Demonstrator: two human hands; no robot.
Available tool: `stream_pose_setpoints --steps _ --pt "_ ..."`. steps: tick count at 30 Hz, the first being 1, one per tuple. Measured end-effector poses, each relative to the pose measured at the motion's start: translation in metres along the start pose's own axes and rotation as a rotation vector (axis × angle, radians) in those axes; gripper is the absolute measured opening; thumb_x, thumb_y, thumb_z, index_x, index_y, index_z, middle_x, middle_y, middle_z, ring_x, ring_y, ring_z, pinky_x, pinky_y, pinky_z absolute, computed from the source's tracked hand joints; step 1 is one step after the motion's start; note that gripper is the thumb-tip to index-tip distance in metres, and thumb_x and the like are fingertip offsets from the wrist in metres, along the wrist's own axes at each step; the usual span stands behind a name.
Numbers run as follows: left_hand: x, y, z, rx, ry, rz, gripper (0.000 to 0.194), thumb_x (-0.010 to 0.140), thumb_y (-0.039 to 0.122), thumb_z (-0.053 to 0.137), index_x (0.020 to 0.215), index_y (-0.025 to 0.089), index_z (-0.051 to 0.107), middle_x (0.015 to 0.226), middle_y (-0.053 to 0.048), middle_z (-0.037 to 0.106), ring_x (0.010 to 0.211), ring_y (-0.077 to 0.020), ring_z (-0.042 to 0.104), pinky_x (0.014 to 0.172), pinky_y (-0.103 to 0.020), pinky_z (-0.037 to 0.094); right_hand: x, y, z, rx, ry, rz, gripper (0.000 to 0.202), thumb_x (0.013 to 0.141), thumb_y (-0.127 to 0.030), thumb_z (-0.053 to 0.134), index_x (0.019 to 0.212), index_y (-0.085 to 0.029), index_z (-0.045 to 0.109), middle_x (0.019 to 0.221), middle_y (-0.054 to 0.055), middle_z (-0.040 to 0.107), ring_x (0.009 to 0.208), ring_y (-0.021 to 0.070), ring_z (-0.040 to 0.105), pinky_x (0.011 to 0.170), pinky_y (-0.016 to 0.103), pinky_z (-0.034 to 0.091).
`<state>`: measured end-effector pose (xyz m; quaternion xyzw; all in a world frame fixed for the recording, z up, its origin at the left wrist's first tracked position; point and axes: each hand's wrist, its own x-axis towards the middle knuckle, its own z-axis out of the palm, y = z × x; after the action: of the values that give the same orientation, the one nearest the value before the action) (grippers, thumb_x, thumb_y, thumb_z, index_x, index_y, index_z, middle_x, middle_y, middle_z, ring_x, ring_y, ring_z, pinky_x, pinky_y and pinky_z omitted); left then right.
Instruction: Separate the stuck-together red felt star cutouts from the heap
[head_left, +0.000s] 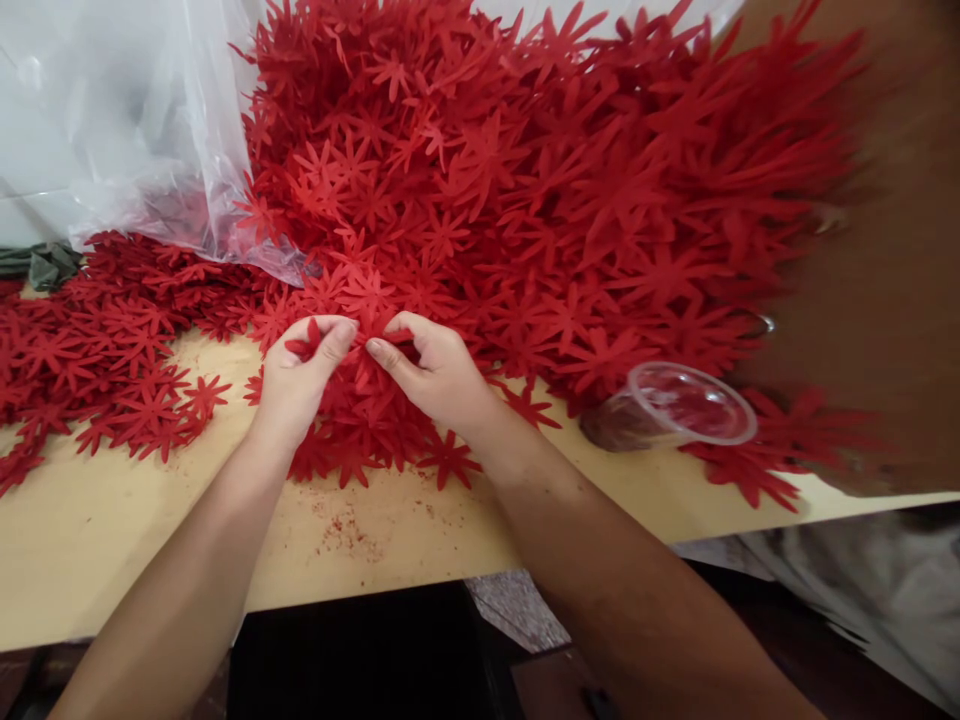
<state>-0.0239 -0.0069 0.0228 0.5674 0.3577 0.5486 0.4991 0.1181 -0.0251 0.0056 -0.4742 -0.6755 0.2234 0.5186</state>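
Both hands meet over the front of a large heap of red flower-shaped cutouts (495,190). My left hand (289,385) is closed in a pinch, thumb against index finger, with red petals (306,345) showing inside its curl. Close beside it, my right hand (450,375) pinches a red flower cutout (397,338) between thumb and fingers. The fingertips of the two hands almost touch. Red cutouts lie behind and beneath them, so the outline of the held pieces is hard to separate from the heap.
A clear plastic cup (690,405) stands tilted-looking to the right, beside a brown board (870,300). At left are more red cutouts (142,330) under a clear plastic bag (165,130). Reddish crumbs (349,535) dot the pale tabletop (135,560). Dark green cloth (52,265) lies far left.
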Motion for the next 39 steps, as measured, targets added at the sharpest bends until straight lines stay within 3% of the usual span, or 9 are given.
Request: stream_pose_setpoints --steps 3,9,18,22,26,34,39 --pt "-0.001 -0.001 0.002 0.062 0.003 0.003 0.029 0.056 0.040 0.079 0.072 0.019 0.066 0.067 0.004 0.062 0.059 -0.0058 0.051 0.060 -0.019 0.044 0.000 0.001 0.002 0.036 0.046 0.003 0.024 0.079 -0.042 0.057 0.073 -0.019 0.049 0.067 -0.001 0.056 0.061 0.0110 0.049 0.058 0.026 0.040" --pt "0.005 -0.015 -0.002 -0.011 0.164 -0.041 0.024 0.061 0.037 0.075 0.069 0.018 0.063 0.060 0.005 0.058 0.056 -0.0053 0.048 0.059 -0.020 0.042 0.000 0.004 0.006 0.160 0.006 0.004 0.011 0.076 -0.022 0.057 0.085 -0.018 0.054 0.084 0.003 0.065 0.076 0.0138 0.060 0.075 0.031 0.049" --pt "0.019 -0.005 -0.021 -0.114 0.381 -0.116 0.035 0.052 0.040 0.079 0.069 0.020 0.056 0.053 0.007 0.050 0.045 -0.0039 0.041 0.039 -0.017 0.028 0.007 0.007 -0.006 0.167 0.233 0.075 0.003 0.074 -0.020 0.057 0.075 -0.017 0.058 0.067 0.000 0.062 0.061 0.0116 0.055 0.063 0.029 0.046" --pt "0.020 -0.005 -0.023 -0.082 0.353 -0.111 0.036 0.052 0.040 0.079 0.069 0.020 0.055 0.054 0.007 0.049 0.045 -0.0039 0.040 0.039 -0.017 0.030 0.007 0.007 -0.007 0.126 0.230 0.064 0.011 0.076 -0.026 0.056 0.070 -0.018 0.054 0.058 -0.003 0.052 0.053 0.0084 0.045 0.052 0.025 0.037" --pt "0.015 -0.009 -0.015 0.033 0.276 0.004 0.030 0.056 0.037 0.077 0.070 0.020 0.057 0.059 0.007 0.050 0.050 -0.0044 0.042 0.046 -0.018 0.034 0.007 0.010 -0.007 0.073 0.250 0.033 0.023 0.081 -0.041 0.054 0.071 -0.020 0.050 0.055 -0.005 0.044 0.050 0.0082 0.038 0.050 0.026 0.031" --pt "0.015 -0.012 -0.015 0.067 0.236 0.031 0.029 0.061 0.041 0.075 0.071 0.020 0.057 0.060 0.006 0.049 0.053 -0.0059 0.042 0.055 -0.020 0.038 0.007 0.011 -0.009 0.068 0.313 0.023 0.047 0.084 -0.061 0.039 0.060 -0.021 0.040 0.054 -0.004 0.041 0.050 0.0078 0.036 0.053 0.027 0.031" --pt "0.008 -0.003 -0.009 0.174 0.240 0.186 0.028 0.066 0.034 0.073 0.089 0.022 0.063 0.068 0.004 0.055 0.063 -0.0076 0.051 0.066 -0.021 0.044 0.007 0.006 -0.008 0.081 0.334 0.008 0.046 0.079 -0.063 0.046 0.061 -0.021 0.042 0.055 -0.004 0.039 0.052 0.0080 0.036 0.052 0.026 0.032"
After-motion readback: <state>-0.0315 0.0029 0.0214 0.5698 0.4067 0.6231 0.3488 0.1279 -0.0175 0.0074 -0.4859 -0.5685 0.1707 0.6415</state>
